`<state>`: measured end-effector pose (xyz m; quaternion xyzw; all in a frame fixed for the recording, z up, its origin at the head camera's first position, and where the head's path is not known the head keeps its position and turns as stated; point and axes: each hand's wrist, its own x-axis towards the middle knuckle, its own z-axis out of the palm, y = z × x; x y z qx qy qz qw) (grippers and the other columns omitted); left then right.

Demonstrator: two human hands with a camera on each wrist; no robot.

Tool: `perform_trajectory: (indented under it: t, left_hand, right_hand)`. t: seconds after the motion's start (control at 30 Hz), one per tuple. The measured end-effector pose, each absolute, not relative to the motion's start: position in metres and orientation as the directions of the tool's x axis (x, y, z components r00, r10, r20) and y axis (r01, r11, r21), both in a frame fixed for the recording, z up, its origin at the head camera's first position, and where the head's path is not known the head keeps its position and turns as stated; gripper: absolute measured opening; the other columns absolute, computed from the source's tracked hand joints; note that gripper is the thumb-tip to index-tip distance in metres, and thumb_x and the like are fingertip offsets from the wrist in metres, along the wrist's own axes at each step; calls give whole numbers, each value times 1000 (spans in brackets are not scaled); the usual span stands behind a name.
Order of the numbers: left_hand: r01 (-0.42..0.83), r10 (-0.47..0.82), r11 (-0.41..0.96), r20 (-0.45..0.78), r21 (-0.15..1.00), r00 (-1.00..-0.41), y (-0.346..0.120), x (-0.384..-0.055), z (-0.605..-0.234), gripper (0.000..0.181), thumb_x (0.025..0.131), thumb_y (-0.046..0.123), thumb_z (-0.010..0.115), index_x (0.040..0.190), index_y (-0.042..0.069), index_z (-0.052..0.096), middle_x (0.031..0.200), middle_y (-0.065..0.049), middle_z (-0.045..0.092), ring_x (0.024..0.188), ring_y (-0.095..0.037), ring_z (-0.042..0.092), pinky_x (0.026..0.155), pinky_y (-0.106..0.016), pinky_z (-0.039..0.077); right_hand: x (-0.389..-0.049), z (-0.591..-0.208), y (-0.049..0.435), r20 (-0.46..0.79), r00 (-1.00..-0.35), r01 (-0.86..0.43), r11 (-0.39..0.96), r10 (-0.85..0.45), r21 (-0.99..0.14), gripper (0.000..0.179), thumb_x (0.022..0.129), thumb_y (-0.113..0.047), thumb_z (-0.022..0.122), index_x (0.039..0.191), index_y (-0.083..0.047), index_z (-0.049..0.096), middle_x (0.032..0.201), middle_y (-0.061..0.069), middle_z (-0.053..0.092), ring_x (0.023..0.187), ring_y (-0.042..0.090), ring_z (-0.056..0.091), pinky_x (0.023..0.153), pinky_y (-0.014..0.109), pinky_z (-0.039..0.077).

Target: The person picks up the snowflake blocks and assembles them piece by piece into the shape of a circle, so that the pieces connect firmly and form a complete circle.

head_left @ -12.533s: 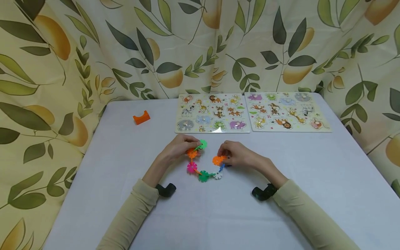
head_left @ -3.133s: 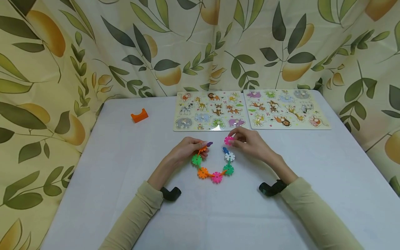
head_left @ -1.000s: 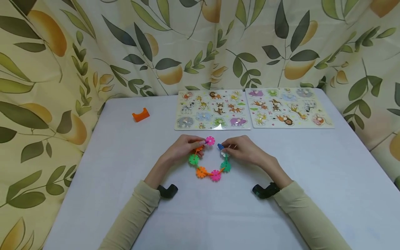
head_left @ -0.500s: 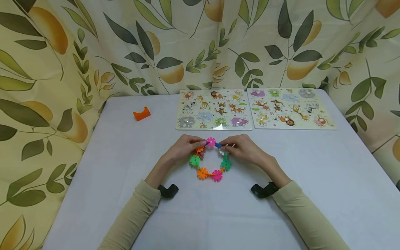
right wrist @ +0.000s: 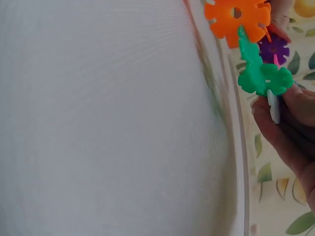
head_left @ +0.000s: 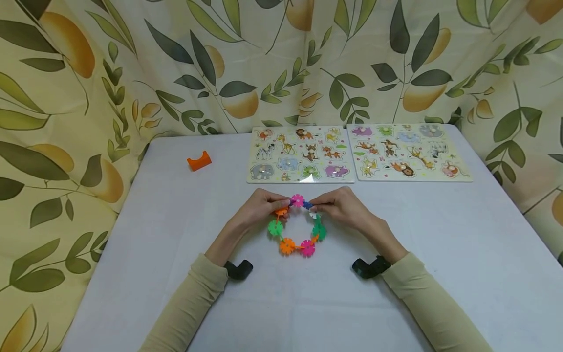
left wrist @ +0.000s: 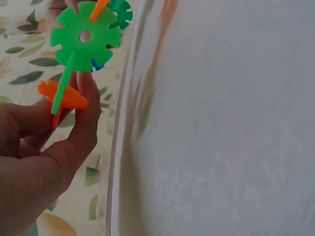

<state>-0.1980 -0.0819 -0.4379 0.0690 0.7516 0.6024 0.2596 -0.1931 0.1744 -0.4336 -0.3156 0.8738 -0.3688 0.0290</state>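
Observation:
A ring of interlocking notched plastic discs, in pink, orange, green, white, blue and purple, is held up over the white table. At its top sits a pink disc (head_left: 297,200), with a blue disc (head_left: 307,205) meeting it on the right. My left hand (head_left: 257,209) pinches the ring at the upper left, around the purple and orange discs. Opposite it, my right hand (head_left: 345,206) pinches the blue disc, its fingertips beside the white one. A light green disc (left wrist: 101,42) shows close up in the left wrist view; a purple disc (right wrist: 279,53) appears in the right wrist view.
Two animal puzzle boards (head_left: 300,154) lie side by side at the back of the table (head_left: 176,220). An orange curved block (head_left: 200,161) stands at the back left. A patterned curtain (head_left: 281,63) hangs behind.
The chain has gained discs since the oldest frame. The pink disc went from my right hand to the chain's left end; my right hand then brought the blue end against it, closing the ring.

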Motion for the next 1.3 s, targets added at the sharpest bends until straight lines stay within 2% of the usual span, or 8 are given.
perform_trajectory:
  t: [0.13, 0.23, 0.37, 0.6, 0.77, 0.97, 1.1, 1.3]
  left_hand:
    - [-194, 426, 273, -300, 942, -854, -80, -196, -440, 26, 102, 10, 64, 121, -6, 73, 87, -15, 78, 67, -11, 71, 77, -26, 61]
    - [-187, 437, 277, -297, 943, -849, -78, -197, -440, 28, 102, 11, 64, 122, -6, 72, 87, -15, 77, 68, -14, 72, 81, -29, 61]
    - [-103, 422, 370, -265, 923, -867, -74, -203, -440, 28, 103, 16, 64, 121, -4, 73, 91, -12, 77, 73, -15, 72, 84, -27, 59]
    - [42, 385, 573, -224, 818, -895, -69, -224, -434, 22, 100, 20, 69, 109, 3, 80, 82, -6, 71, 71, -14, 55, 62, -22, 42]
    - [66, 368, 642, -231, 764, -900, -68, -237, -431, 22, 99, 19, 70, 109, 2, 80, 83, -7, 68, 66, -13, 51, 56, -20, 38]
    - [68, 351, 675, -238, 735, -906, -69, -246, -434, 23, 99, 21, 71, 107, 1, 80, 85, -6, 65, 64, -12, 49, 55, -19, 38]
    - [65, 342, 690, -246, 720, -907, -67, -248, -435, 23, 99, 21, 71, 105, 0, 80, 82, -6, 64, 64, -12, 48, 55, -19, 36]
    - [89, 359, 699, -240, 710, -902, -66, -254, -435, 23, 99, 21, 70, 107, 1, 80, 86, -7, 66, 70, -14, 51, 59, -20, 39]
  right_hand:
    - [-193, -435, 174, 178, -792, -540, 534, -584, -651, 14, 89, 1, 77, 103, 1, 81, 99, 14, 79, 86, 22, 75, 78, 28, 60]
    - [-194, -437, 175, 176, -802, -531, 547, -571, -647, 14, 89, 1, 77, 102, 1, 81, 99, 14, 79, 85, 22, 75, 75, 24, 59]
    - [-200, -437, 177, 161, -826, -505, 582, -540, -638, 13, 90, -4, 77, 102, -1, 81, 99, 11, 80, 86, 20, 73, 75, 24, 58]
    - [-214, -435, 178, 80, -873, -417, 651, -482, -634, 14, 93, -10, 76, 105, -6, 81, 98, 8, 80, 84, 17, 67, 72, 24, 54]
    - [-226, -435, 172, 106, -862, -445, 638, -496, -629, 13, 93, -7, 76, 104, -3, 81, 97, 11, 80, 80, 17, 67, 68, 22, 51]
    - [-237, -440, 168, 76, -871, -413, 638, -486, -649, 13, 92, -6, 76, 104, -1, 81, 95, 13, 79, 74, 15, 60, 62, 20, 47]
    - [-240, -444, 168, 36, -878, -383, 656, -477, -650, 15, 93, -8, 75, 106, -2, 81, 97, 13, 79, 75, 15, 58, 63, 20, 47]
    - [-243, -442, 170, 23, -883, -381, 688, -468, -618, 16, 93, -10, 76, 108, -5, 81, 97, 12, 79, 76, 18, 57, 65, 23, 46]
